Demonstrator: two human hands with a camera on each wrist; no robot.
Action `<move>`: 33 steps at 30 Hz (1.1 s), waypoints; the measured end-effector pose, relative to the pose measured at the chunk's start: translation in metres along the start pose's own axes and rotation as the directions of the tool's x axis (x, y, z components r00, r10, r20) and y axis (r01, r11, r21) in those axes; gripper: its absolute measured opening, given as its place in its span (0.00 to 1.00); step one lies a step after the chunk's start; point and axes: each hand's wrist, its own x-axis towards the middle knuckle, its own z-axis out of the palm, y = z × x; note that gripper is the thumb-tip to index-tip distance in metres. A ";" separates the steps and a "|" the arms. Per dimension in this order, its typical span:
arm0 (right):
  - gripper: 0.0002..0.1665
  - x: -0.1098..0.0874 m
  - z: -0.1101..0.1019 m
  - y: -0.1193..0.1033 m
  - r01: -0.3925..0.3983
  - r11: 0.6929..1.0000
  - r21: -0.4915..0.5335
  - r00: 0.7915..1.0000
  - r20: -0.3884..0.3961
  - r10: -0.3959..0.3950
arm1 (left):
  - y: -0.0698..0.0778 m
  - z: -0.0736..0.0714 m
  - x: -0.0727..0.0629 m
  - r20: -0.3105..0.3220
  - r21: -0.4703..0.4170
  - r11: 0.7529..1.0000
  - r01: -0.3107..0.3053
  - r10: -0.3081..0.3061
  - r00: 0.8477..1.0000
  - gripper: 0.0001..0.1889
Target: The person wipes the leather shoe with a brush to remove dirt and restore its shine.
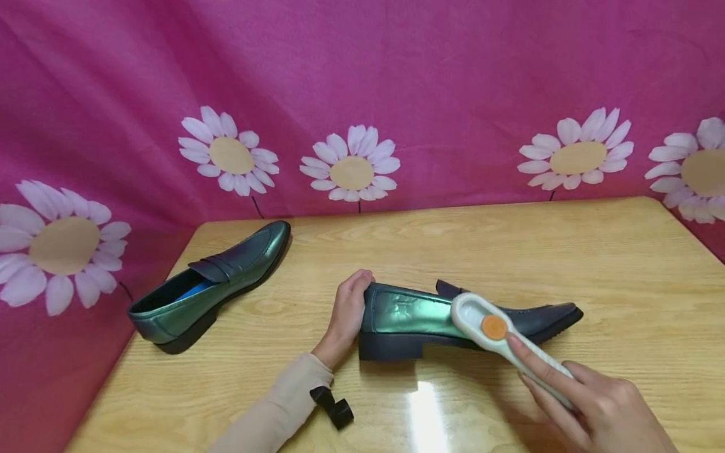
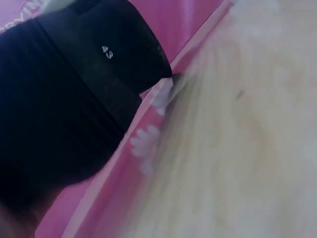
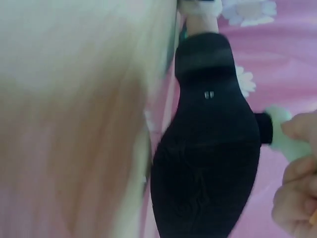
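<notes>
My left hand [image 1: 347,308] grips a shiny green-black loafer [image 1: 404,309] at its heel. The shoe is raised off the table, its toe pointing right. My right hand [image 1: 600,402] holds a white-handled brush [image 1: 467,314] by the handle, index finger at its orange button [image 1: 494,327]. The brush head is at the loafer's near side, and its dark bristles [image 3: 264,128] show beside the shoe in the right wrist view. Both wrist views see the loafer's black sole [image 2: 64,99] from below; most of the left hand is hidden there.
A matching loafer [image 1: 226,274] stands on the wooden table [image 1: 351,251] at the left, toe pointing to the back. A pink cloth [image 1: 430,94] with white daisies hangs behind and to the left. A black strap [image 1: 331,406] is on the left sleeve.
</notes>
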 end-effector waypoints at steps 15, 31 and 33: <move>0.38 0.001 0.005 -0.001 0.100 0.995 -0.024 0.995 -0.011 -0.101 | 0.001 -0.024 0.017 0.087 -0.030 0.998 -0.049 0.052 0.995 0.14; 0.39 0.001 0.005 0.002 0.105 0.994 -0.027 0.994 -0.013 -0.105 | 0.029 -0.011 0.007 -0.013 0.221 0.964 0.145 -0.146 0.989 0.16; 0.30 0.000 0.007 0.001 0.153 0.988 -0.018 0.988 0.004 -0.153 | 0.028 -0.011 0.007 -0.011 0.224 0.966 0.132 -0.133 0.991 0.17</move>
